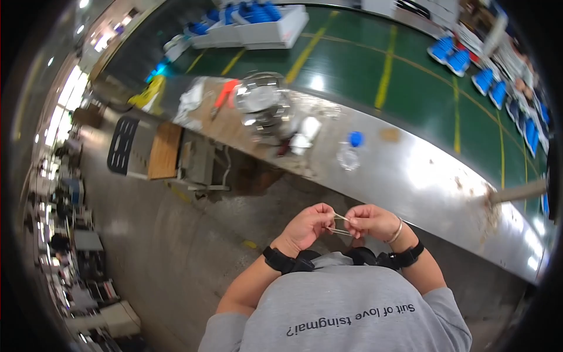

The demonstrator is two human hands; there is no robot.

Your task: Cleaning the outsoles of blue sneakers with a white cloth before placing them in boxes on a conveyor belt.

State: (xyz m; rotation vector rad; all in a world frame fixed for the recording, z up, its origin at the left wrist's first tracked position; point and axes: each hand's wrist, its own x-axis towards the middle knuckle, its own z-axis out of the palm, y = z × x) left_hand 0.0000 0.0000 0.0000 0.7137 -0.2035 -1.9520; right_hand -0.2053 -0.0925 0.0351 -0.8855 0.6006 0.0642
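"What do you have in the hands over there?"

"From my distant post I see the left hand (308, 227) pinching a pale cord (342, 217) with thumb and finger. The right hand (378, 223) is pinching the same cord from its other side."

"So where is the cord exactly?"

"It is in the air between the two hands, in front of the grey shirt (346, 299). I see more than one strand. If it is string or rubber, I cannot tell."

"And the other fingers?"

"They look curled in on both hands, but I cannot see each one."

"What is around?"

"Just beyond the right hand is the edge of a metal table (399, 164). On it, beyond both hands, I see a clear bottle (348, 158) with a blue cap (356, 139). Further away, beyond the left hand and to its left, are shiny bowls (264, 100), rather blurred. Also to the left of this hand is a wooden stool (166, 149), well apart from it."
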